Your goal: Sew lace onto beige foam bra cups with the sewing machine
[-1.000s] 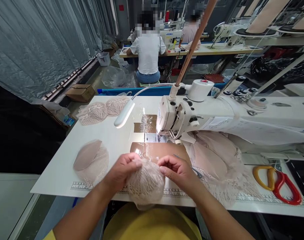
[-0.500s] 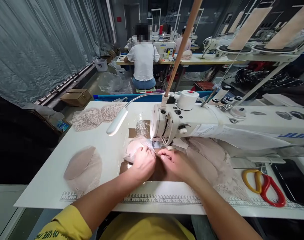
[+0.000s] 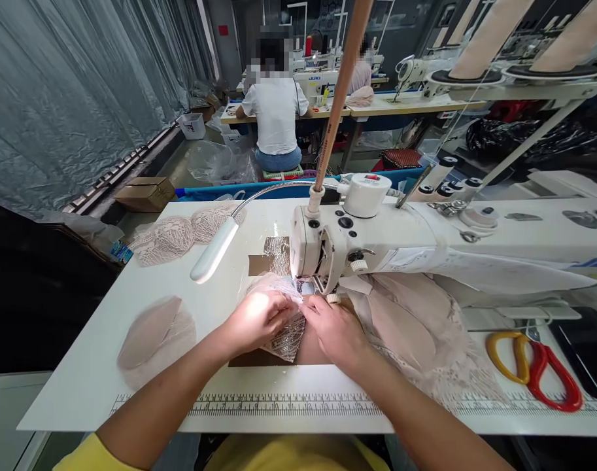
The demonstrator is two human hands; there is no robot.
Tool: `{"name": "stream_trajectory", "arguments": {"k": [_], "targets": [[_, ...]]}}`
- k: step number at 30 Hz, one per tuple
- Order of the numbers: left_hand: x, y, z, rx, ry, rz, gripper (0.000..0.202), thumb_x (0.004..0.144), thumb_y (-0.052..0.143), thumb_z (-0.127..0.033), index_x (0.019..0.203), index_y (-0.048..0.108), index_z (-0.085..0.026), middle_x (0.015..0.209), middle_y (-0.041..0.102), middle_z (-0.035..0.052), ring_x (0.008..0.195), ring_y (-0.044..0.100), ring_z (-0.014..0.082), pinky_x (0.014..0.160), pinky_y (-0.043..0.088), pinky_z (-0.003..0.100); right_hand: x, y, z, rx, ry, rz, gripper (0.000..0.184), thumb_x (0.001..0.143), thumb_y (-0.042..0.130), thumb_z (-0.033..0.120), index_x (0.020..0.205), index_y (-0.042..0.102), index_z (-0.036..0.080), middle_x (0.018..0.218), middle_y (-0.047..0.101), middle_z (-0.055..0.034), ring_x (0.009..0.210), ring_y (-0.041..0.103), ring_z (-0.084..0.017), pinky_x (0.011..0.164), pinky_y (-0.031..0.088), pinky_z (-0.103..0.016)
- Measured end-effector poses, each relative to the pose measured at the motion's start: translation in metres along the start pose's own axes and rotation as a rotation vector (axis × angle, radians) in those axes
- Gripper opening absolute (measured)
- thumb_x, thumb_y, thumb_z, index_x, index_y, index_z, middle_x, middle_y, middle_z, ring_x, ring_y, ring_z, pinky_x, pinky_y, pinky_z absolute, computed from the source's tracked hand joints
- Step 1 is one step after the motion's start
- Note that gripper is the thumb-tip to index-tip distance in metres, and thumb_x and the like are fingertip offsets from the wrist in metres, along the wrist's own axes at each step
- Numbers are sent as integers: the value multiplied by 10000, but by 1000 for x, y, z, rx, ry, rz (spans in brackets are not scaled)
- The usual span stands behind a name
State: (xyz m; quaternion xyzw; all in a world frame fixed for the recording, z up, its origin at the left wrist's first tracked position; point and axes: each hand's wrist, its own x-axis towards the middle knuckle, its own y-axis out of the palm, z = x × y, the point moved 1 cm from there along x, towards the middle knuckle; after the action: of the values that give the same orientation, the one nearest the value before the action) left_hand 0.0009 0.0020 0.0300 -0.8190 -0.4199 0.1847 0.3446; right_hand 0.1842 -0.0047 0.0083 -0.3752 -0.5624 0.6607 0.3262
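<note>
Both my hands press a beige lace bra cup (image 3: 284, 330) onto the bed of a white sewing machine (image 3: 376, 239), right at the needle. My left hand (image 3: 256, 318) pinches the lace with bent fingers on its left side. My right hand (image 3: 333, 327) holds the lace down on the right, fingers curled toward the presser foot. A white gooseneck lamp (image 3: 214, 251) lights the spot. A pile of beige fabric pieces (image 3: 416, 324) lies under the machine arm, to the right of my right hand.
Foam cup and lace (image 3: 153, 337) lie at the table's left; more lace cups (image 3: 180, 232) sit at the far left. Yellow and red scissors (image 3: 536, 366) rest on the right. A printed ruler (image 3: 288, 407) runs along the front edge. Two people sit at machines behind.
The lace cup went from held up near the front edge to flat under the needle. Both hands moved forward with it and now hold it down there.
</note>
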Motion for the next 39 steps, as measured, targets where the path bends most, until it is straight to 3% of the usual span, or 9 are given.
{"name": "stream_trajectory", "arguments": {"k": [3,8,20,23,26,29,31,35,39], "targets": [[8,16,9,250,156,-125,311,965,403,-277,1072,676,-173,1072,691,103,919,641,210,789,541,332,2,0,-1,-18,12,14,497,873,385,25,1294,572,211,1244,606,-83,881,594,-202,691,467,-298],[15,34,30,445,201,-204,364,980,367,-263,1161,656,-134,1210,646,138,983,638,258,787,567,390,6,1,-2,-22,56,-1,517,867,408,46,1316,562,251,1295,586,-73,952,601,-226,724,496,-308],[20,20,29,411,227,-175,297,934,427,-164,1141,638,-142,1189,660,109,1022,599,229,872,512,387,12,6,-3,27,110,-44,495,871,435,86,1315,563,261,1256,605,-115,980,616,-233,789,488,-319],[0,11,12,327,174,-33,251,875,474,-118,1016,675,-172,1209,642,89,1116,559,241,919,490,380,10,9,-11,100,66,-117,498,845,445,64,1275,598,264,1204,641,-98,996,608,-234,806,478,-322],[-26,-6,-10,123,138,263,127,820,578,-151,852,690,-200,1074,684,52,988,625,200,846,512,292,8,8,-17,220,85,-154,453,876,404,73,1222,635,250,1090,690,-82,934,629,-216,780,485,-310],[-41,-24,-30,-73,113,525,202,801,655,-229,1000,688,-216,958,710,35,836,662,176,708,519,237,7,6,-20,343,150,-161,412,919,368,128,1197,649,245,1041,708,-63,879,643,-198,747,497,-296],[-40,-32,-38,-149,121,557,214,834,627,-242,1039,676,-207,923,711,35,788,659,160,661,506,219,6,7,-20,373,172,-167,395,928,367,157,1183,657,241,1032,710,-61,874,644,-196,745,499,-296],[-14,-24,-27,-38,125,205,188,920,476,-194,966,658,-177,864,691,36,776,635,137,708,503,224,6,11,-19,277,77,-211,418,908,375,128,1196,651,256,1047,692,-63,881,626,-188,751,477,-289],[14,8,11,271,227,-123,277,958,407,-226,1099,631,-146,1081,670,124,949,628,210,812,532,333,7,13,-17,152,-24,-167,442,844,426,80,1183,649,256,1032,658,-50,770,579,-156,639,403,-249]]}}
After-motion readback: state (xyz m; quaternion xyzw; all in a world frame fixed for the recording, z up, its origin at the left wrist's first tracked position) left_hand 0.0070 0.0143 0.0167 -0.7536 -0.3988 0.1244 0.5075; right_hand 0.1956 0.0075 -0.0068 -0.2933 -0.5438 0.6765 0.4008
